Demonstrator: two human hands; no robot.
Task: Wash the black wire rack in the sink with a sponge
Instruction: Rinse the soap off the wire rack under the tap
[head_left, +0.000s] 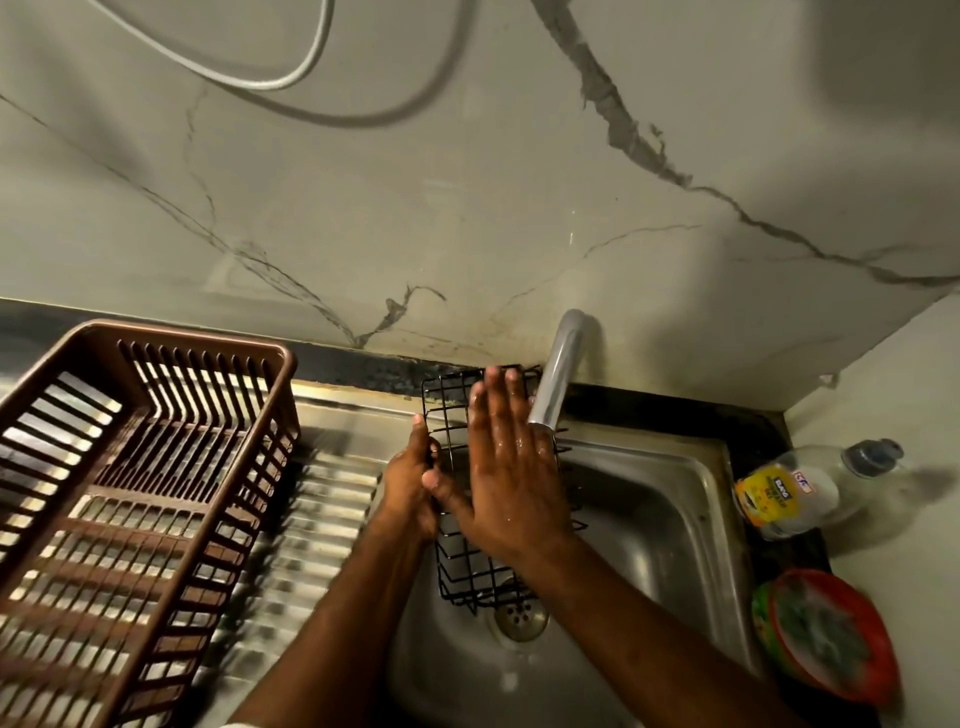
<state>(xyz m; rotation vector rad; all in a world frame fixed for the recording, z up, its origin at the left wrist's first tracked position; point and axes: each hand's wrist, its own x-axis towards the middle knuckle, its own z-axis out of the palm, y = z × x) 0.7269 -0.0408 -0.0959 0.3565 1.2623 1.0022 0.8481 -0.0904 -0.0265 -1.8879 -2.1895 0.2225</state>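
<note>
My left hand (410, 483) has its fingers (420, 427) curled round the left edge of the black wire rack (467, 566), holding it upright in the sink (665, 525). My right hand (506, 478) lies flat against the rack's face, fingers (498, 395) straight and close together, wet and shining, with nothing in them. That is the telling part — I see no sponge under my palm or anywhere near it.

The rack stands on end just left of the tap (558, 374), its lower end near the drain (521, 616) and its top leaning up toward the wall behind the tap. I cannot tell from here whether water is running; the spout's mouth is hidden behind my right hand.

So I judge the wash to be somewhere in the middle or later: the rack is in the sink and wet under my hand, and I seem to be rubbing or rinsing it bare-handed. Whether the sponge scrub is done I cannot say (no suds show on the wires). What looks left is a rinse of the lower part and setting it to drain.

Left of the tap, the brown dish basket (171, 364) sits on the ribbed drainboard. Right of the tap, on the tabletop (893, 426), lie a plastic bottle (800, 493) on its side and a red-rimmed tub (831, 639) of something pale.
</note>
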